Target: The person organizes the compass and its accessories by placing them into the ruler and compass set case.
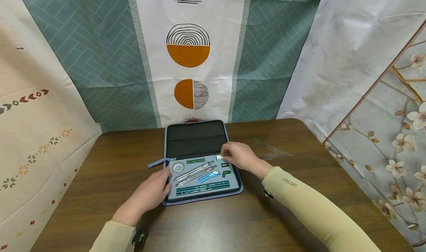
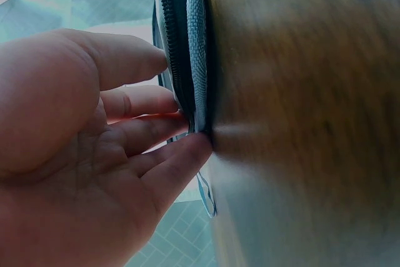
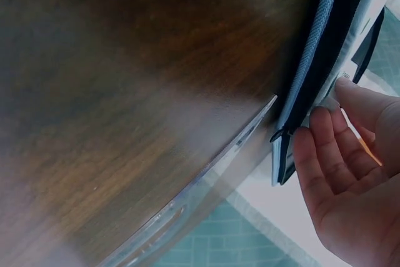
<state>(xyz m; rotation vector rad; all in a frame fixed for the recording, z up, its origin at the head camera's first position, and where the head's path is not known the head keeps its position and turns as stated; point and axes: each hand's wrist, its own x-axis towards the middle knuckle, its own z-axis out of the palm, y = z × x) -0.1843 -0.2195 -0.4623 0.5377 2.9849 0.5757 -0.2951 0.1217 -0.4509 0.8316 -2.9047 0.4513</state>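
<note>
A zippered stationery case lies unfolded on the table, its grey tray holding a round white dial, two silver compasses, a light blue utility knife, dark green pencils and small green pieces. At the tray's far right corner my right hand pinches a small white eraser; its fingers partly cover it. My left hand touches the case's left edge with relaxed fingers. In the left wrist view, those fingertips meet the zipper edge.
A clear set square lies on the brown wooden table, right of the case. The case's black lid is folded back, with a strap at its left. Patterned cloths hang behind and at both sides.
</note>
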